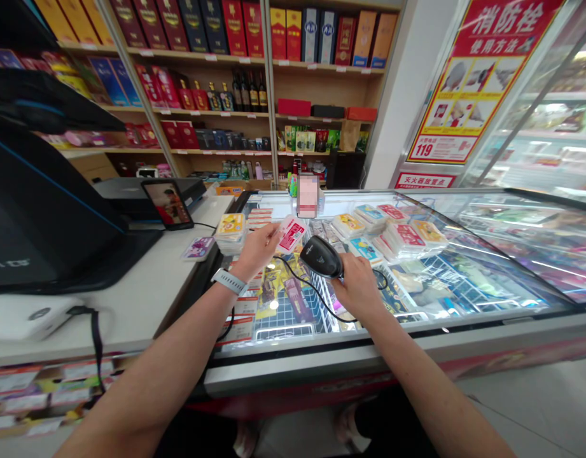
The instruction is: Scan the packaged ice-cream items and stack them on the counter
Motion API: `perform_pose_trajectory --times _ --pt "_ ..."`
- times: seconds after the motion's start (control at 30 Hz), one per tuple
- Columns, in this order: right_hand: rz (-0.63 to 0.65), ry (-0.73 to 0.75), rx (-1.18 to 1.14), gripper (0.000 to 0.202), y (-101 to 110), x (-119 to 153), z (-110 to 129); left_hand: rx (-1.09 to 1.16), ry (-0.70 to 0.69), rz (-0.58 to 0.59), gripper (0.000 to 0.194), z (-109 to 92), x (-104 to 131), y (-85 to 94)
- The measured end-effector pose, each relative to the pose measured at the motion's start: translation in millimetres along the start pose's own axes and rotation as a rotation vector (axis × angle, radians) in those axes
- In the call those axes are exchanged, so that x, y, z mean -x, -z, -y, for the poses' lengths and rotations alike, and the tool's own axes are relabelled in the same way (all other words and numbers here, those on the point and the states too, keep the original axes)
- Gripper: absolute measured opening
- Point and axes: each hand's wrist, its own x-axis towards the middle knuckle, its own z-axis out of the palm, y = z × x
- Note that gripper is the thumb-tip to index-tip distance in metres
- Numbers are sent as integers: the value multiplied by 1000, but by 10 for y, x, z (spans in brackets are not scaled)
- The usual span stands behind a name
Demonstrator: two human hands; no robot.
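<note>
My left hand point(259, 248), with a watch point(230, 280) on its wrist, pinches a flat red-and-white packet point(293, 234) by its left edge. In my right hand point(362, 283) is a black barcode scanner point(321, 257), its head pointing left toward the packet, with a gap between them. A black cable point(305, 283) loops below the scanner over the freezer's glass top point(283, 334). Left of my left hand stands a stack of yellow-and-white packets point(231, 226). Several more stacks, including red-topped packets point(404, 235), lie on the glass beyond my right hand.
A purple packet point(198, 248) lies on the white counter point(178, 267) at left, near a propped phone point(167, 203). A large black machine point(39, 210) and a white device point(30, 316) stand further left. Behind the freezer, shelves point(207, 57) hold boxes and bottles.
</note>
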Motion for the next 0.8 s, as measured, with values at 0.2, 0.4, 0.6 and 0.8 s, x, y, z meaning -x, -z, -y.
perform_pose_trajectory --times 0.2,0.4,0.6,0.8 --pt "0 -2 -35 24 6 -5 -7 28 24 -16 35 -51 17 1" --pt "-12 2 -22 26 -7 -6 -21 -76 46 -96 33 -173 -2 119" --pt "-23 24 -16 22 -19 -3 -40 -291 137 -389 33 -65 -70 723" --pt "-26 20 -34 24 -5 1 -32 -503 365 -491 34 501 104 1576"
